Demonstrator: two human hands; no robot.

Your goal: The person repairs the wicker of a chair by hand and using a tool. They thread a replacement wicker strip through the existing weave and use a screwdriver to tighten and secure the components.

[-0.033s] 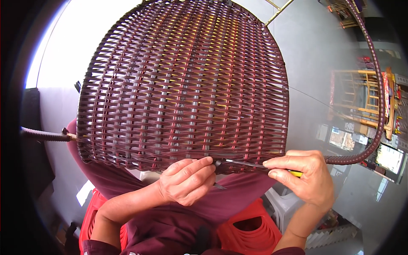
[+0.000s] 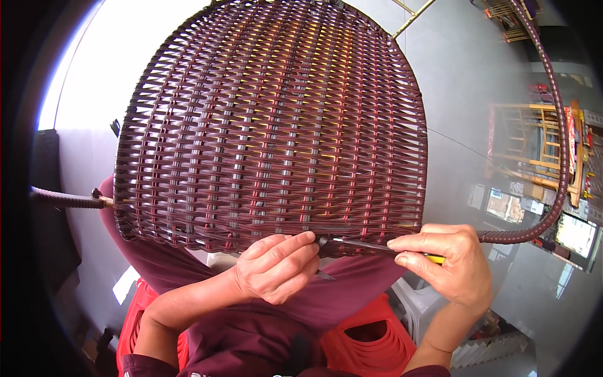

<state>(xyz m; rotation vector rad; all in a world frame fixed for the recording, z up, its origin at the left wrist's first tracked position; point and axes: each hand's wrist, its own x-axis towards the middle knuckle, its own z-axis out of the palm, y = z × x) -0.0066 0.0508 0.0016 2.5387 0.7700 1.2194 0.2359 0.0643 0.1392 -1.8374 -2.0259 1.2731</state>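
A woven wicker panel (image 2: 270,138) in dark maroon strands spans the view, its near edge above my lap. My left hand (image 2: 279,267) is closed at that edge, pinching a dark strand (image 2: 325,275) whose end sticks out below the fingers. In my right hand (image 2: 449,261) is a thin-shafted tool (image 2: 367,243) with a yellow handle; its exact kind is unclear. The tool lies along the near rim and points left, its tip close to a dark loop (image 2: 322,240) beside my left fingertips. Most of the handle is hidden in my right palm.
A curved wrapped bar (image 2: 556,125) arcs round the right, and a shorter one (image 2: 66,198) meets the panel's left side. Red plastic stools (image 2: 370,339) and a white plastic one (image 2: 418,301) stand below. Wooden frames (image 2: 540,144) are farther right.
My right hand and the tool have shifted very slightly left. My left hand and the wicker panel look unmoved.
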